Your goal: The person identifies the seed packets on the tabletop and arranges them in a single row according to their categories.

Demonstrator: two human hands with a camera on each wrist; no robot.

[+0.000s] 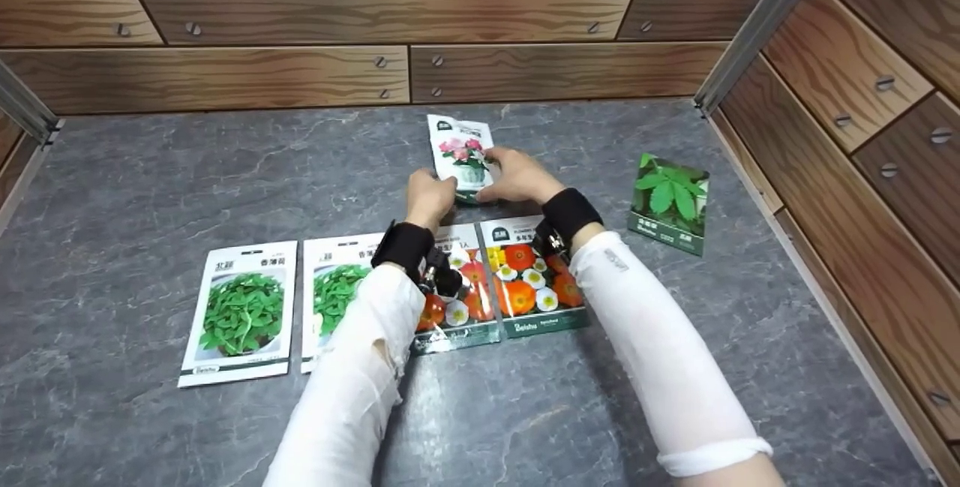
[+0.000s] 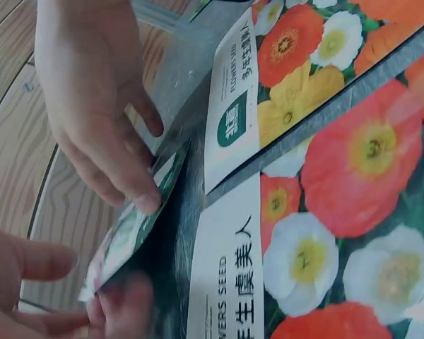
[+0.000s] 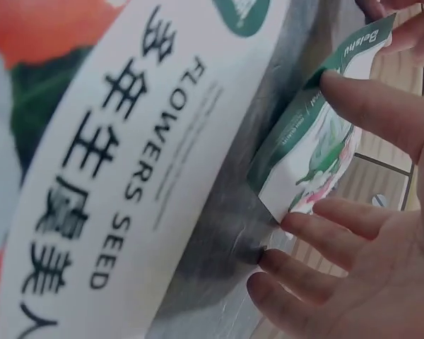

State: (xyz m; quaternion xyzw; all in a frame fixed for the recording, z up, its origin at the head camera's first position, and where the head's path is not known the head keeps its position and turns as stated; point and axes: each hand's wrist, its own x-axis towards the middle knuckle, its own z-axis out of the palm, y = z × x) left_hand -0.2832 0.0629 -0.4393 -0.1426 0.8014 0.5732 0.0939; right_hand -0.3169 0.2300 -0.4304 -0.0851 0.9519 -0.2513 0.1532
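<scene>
A white seed packet with pink flowers and a green bottom band is near the back of the grey surface, between both hands. My left hand pinches its lower left edge. My right hand holds its right side. In the right wrist view, the right thumb lies across the packet's green band, and the other fingers spread along its edge. The packet is tilted and slightly bent in the left wrist view. Nearer me, two poppy seed packets lie side by side, partly covered by my wrists.
Two seed packets with green leafy herbs lie left of the poppy ones, one partly behind my left sleeve. A darker packet with one large leaf lies apart on the right. Wood-patterned panels border the back and right side.
</scene>
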